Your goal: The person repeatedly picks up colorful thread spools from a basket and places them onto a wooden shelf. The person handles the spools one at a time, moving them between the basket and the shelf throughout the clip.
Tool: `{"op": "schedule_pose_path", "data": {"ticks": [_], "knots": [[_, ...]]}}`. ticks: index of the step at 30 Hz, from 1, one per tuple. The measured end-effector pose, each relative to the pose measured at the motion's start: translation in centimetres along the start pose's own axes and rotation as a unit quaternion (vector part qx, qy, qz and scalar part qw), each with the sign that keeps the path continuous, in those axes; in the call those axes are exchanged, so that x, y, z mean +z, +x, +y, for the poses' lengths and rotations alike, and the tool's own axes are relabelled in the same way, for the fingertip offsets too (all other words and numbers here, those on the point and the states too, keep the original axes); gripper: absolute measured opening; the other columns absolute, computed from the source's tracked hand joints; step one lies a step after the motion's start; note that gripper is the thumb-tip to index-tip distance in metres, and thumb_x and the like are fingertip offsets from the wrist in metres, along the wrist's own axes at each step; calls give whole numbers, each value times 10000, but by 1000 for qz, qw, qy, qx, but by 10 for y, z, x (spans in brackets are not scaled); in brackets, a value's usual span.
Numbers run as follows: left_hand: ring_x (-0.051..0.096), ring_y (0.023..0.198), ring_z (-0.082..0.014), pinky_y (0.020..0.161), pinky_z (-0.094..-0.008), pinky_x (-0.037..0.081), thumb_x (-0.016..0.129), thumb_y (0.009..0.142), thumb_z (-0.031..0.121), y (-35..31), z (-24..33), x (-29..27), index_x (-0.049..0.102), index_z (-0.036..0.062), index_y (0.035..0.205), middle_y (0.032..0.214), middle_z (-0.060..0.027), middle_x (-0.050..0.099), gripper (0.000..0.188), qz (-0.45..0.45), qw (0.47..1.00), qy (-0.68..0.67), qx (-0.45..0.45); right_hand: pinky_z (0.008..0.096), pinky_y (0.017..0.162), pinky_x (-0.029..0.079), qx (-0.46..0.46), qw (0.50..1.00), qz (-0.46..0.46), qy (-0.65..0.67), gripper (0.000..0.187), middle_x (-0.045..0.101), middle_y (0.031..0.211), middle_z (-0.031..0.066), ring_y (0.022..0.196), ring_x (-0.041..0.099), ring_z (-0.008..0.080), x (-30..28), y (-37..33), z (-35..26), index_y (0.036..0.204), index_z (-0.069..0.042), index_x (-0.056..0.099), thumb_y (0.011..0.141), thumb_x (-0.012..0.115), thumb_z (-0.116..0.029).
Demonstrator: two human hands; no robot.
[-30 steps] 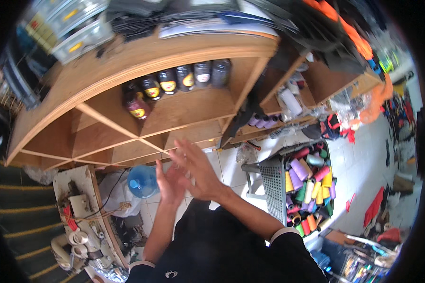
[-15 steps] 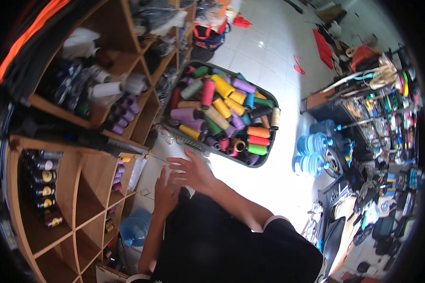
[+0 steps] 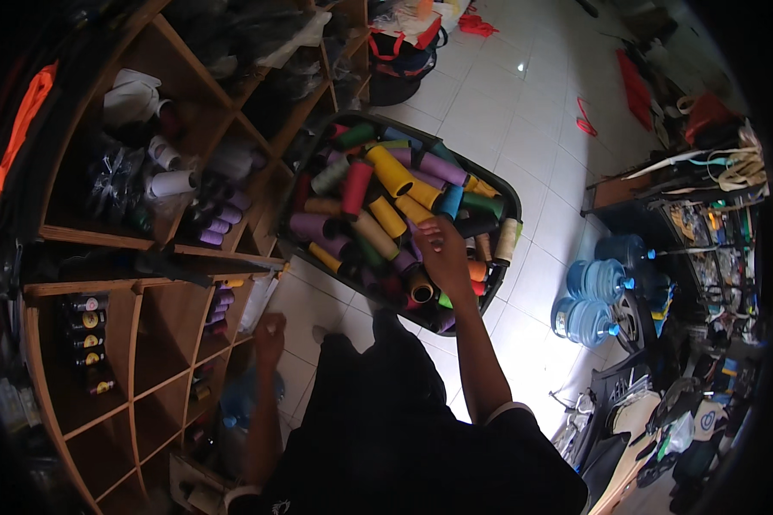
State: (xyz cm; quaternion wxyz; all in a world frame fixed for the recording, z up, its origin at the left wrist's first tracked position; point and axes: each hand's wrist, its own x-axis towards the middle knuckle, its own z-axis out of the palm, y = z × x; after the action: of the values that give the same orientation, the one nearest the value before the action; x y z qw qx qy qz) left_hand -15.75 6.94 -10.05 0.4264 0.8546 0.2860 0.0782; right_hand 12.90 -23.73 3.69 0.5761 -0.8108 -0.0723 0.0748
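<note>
A dark plastic crate (image 3: 511,193) on the floor is heaped with thread cones in many colours. My right hand (image 3: 445,257) reaches over its right half with bent fingers drawn together. The fingertips are by a yellow cone (image 3: 414,206) and a black cone (image 3: 474,225); whatever they hold, if anything, is hidden. Nearer the top of the heap lie a red cone (image 3: 356,189) and another, larger yellow cone (image 3: 390,172). Away from the crate, my left hand (image 3: 269,337) hangs beside the shelves with curled fingers and nothing visible in it.
Wooden shelves (image 3: 133,343) run along the left, with purple cones (image 3: 219,225) and dark labelled cones (image 3: 88,339) in their compartments. Blue water bottles (image 3: 588,300) stand on the tiles at right, near a motorbike (image 3: 610,446). Another bottle (image 3: 240,399) is behind my left forearm.
My hands were close together in front of me with fingers spread. The right has moved forward over the crate; the left has dropped back to the left and curled. The picture is darker.
</note>
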Motion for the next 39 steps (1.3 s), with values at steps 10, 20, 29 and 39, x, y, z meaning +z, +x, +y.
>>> {"op": "schedule_pose_path", "data": {"ticks": [10,20,29,39], "knots": [[596,973,-220,882,-355,469,660,940,169,158,184,67,598,7,1098,1044,-118,621,235,37,992,-79,89,359,754,544,-68,970,191,-135,84,675,893,137,840,681,267,-103,66,58,921,-9,662,841,642,-28],[514,1135,-348,995,-465,387,665,870,45,134,228,105,590,16,1124,1118,-168,575,267,81,981,11,174,403,894,531,-49,915,-199,-347,370,690,1089,147,1041,657,320,-156,215,165,1157,-114,676,788,664,-139],[537,1085,-317,973,-430,398,644,901,61,106,192,54,583,9,1105,1115,-146,573,219,131,981,83,112,429,849,563,-13,764,-368,-529,499,691,1134,123,1068,661,320,-119,250,132,1220,-171,662,729,753,-190],[589,923,-187,809,-326,468,639,924,66,78,127,29,599,22,1094,1058,-87,612,180,182,973,115,82,436,832,568,-117,777,-319,-531,336,706,1028,142,988,682,343,-130,231,151,1098,-122,699,764,716,-100]]}}
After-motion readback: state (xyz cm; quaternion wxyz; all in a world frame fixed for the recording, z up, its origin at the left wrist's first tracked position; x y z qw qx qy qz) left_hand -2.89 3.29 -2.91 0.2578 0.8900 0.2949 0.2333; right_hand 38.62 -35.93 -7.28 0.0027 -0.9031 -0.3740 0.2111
